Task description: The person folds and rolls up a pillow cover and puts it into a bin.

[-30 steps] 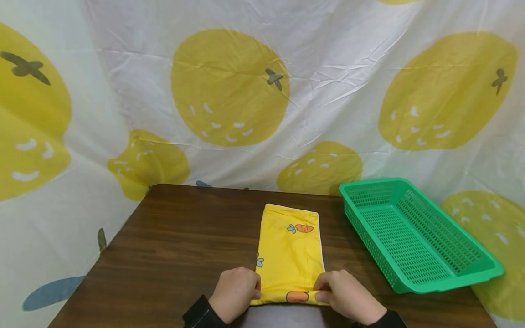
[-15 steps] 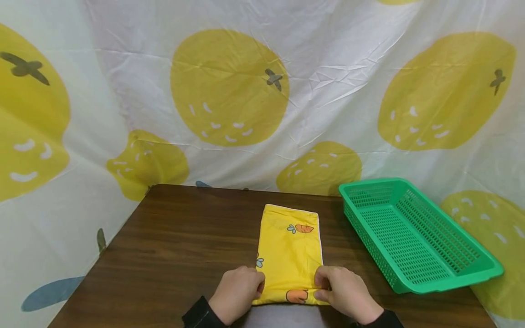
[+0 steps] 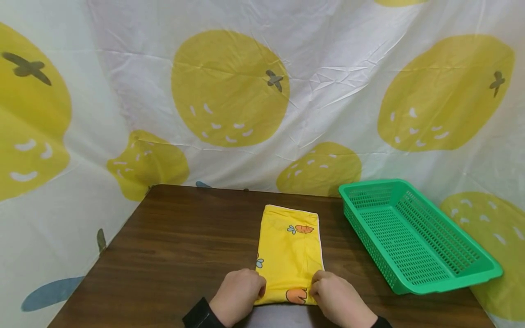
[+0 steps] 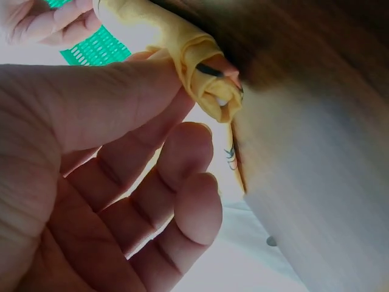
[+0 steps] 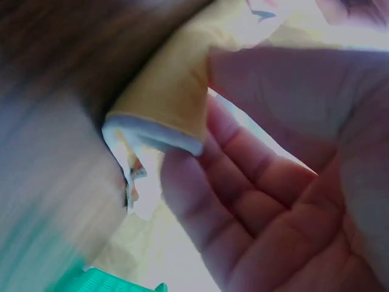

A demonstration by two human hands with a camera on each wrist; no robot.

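Note:
A yellow cloth (image 3: 289, 255) printed with carrots and edged in white lies lengthwise on the dark wooden table (image 3: 197, 237). Its near end is turned over into a narrow roll, and the left end of that roll (image 4: 209, 79) shows as a small spiral in the left wrist view. My left hand (image 3: 239, 294) pinches the roll near its left end between thumb and index finger, the other fingers bent below. At the right end, my right hand (image 3: 338, 296) pinches the same roll; the white-edged end (image 5: 155, 131) sticks out past its fingers in the right wrist view.
A green plastic basket (image 3: 371, 246) with perforated walls stands at the right of the table, its inside showing no contents. Behind and beside the table hangs a white curtain (image 3: 328, 105) with large yellow fruit prints. A greyish patch (image 3: 283, 316) shows at the table's near edge.
My right hand has shifted left along the roll, its fingers coming together on the cloth after being slightly raised. My left hand has moved slightly inward. The far part of the cloth stays put.

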